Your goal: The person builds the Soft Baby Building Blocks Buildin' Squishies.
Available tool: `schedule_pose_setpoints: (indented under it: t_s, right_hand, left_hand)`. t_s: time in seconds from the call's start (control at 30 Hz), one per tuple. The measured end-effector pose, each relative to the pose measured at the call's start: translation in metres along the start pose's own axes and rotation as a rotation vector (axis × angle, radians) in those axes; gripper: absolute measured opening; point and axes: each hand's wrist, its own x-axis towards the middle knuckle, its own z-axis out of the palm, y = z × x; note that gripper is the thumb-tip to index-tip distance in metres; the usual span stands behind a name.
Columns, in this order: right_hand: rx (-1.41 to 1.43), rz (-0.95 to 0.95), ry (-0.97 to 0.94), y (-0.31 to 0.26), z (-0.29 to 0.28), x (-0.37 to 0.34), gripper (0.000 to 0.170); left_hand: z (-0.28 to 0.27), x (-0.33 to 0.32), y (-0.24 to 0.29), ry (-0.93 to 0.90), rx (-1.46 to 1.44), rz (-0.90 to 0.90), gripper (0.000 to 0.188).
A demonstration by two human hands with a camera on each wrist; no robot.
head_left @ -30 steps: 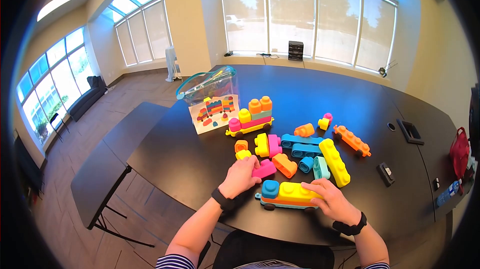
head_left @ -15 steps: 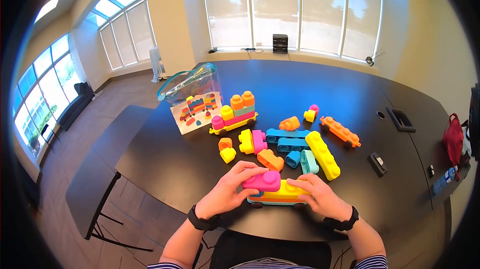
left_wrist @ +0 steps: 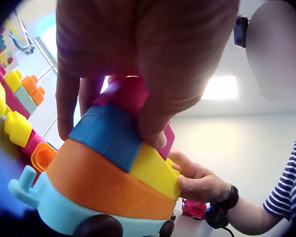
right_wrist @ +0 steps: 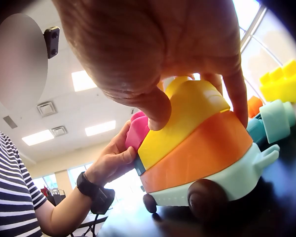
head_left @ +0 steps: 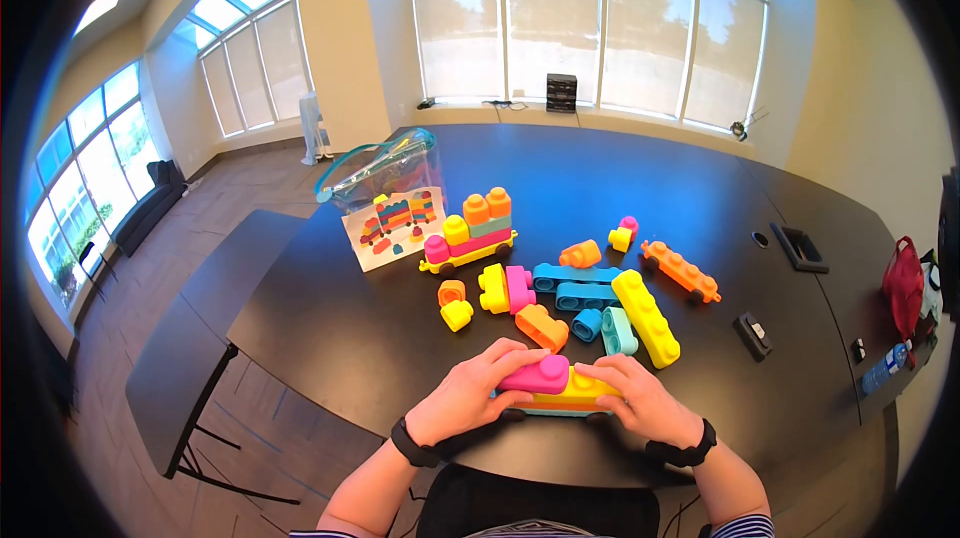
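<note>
My left hand (head_left: 455, 400) pinches a pink building block (head_left: 537, 375), thumb on the near side and fingers on the far side. The pink block sits over a blue block (left_wrist: 108, 133) and one end of a long yellow block (right_wrist: 192, 116). With thumb and fingers on opposite sides, my right hand (head_left: 652, 400) grips that yellow block at its other end. Beneath them an orange block layer (left_wrist: 98, 173) lies on a light blue wheeled base (right_wrist: 227, 180), which has a hitch at each end. This toy wagon stands near the table's front edge.
Loose blocks lie just beyond the wagon, among them a long yellow block (head_left: 645, 318), an orange block (head_left: 542, 326) and blue pieces (head_left: 575, 278). Farther back stand a built-up yellow wagon (head_left: 470, 253), an orange wheeled base (head_left: 682, 271) and a clear bag (head_left: 400, 173) with a picture card.
My left hand has brought the pink block from the table's left onto the wagon's top and lowered it there. My right hand has stayed at the yellow block.
</note>
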Motion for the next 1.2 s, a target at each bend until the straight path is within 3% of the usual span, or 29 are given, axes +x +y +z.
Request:
schedule_pose_setpoints:
  t_s: [0.13, 0.27, 0.33, 0.4, 0.47, 0.53, 0.7, 0.83, 0.93, 1.03, 1.2]
  right_hand:
    - [-0.011, -0.020, -0.017, 0.000, 0.003, 0.004, 0.061]
    - [0.175, 0.019, -0.329, 0.003, -0.027, 0.028, 0.053]
    - [0.162, -0.084, -0.384, 0.020, -0.046, 0.055, 0.044]
    - [0.099, -0.004, -0.200, 0.029, -0.054, 0.086, 0.039]
    - [0.049, 0.025, -0.125, 0.045, -0.052, 0.125, 0.051]
    - [-0.128, -0.087, -0.093, 0.067, -0.037, 0.165, 0.065]
    - [-0.258, 0.072, -0.403, 0.099, 0.008, 0.238, 0.107]
    - [-0.297, 0.229, -0.581, 0.095, 0.022, 0.263, 0.116]
    - [-0.247, 0.247, -0.598, 0.101, 0.027, 0.268, 0.112]
    - [-0.282, 0.127, -0.438, 0.106, 0.032, 0.262, 0.105]
    - [-0.046, 0.047, 0.001, 0.090, -0.010, 0.238, 0.101]
  left_hand:
    - [-0.002, -0.003, -0.003, 0.014, -0.022, -0.012, 0.065]
    - [-0.009, -0.008, -0.005, 0.036, -0.030, -0.025, 0.066]
    - [-0.011, -0.010, -0.005, 0.030, -0.039, -0.029, 0.067]
    - [-0.013, -0.010, -0.007, 0.022, -0.032, 0.013, 0.064]
    - [-0.013, -0.011, -0.008, 0.035, -0.029, -0.006, 0.066]
    - [-0.013, -0.012, -0.011, 0.035, -0.031, -0.011, 0.065]
    - [-0.014, -0.013, -0.013, 0.039, -0.059, -0.001, 0.066]
    - [-0.013, -0.013, -0.017, 0.020, -0.064, 0.007, 0.067]
    - [-0.013, -0.013, -0.020, 0.005, -0.046, 0.017, 0.066]
    - [-0.011, -0.013, -0.023, 0.011, -0.037, 0.036, 0.066]
    - [-0.012, -0.013, -0.016, 0.019, -0.042, 0.001, 0.068]
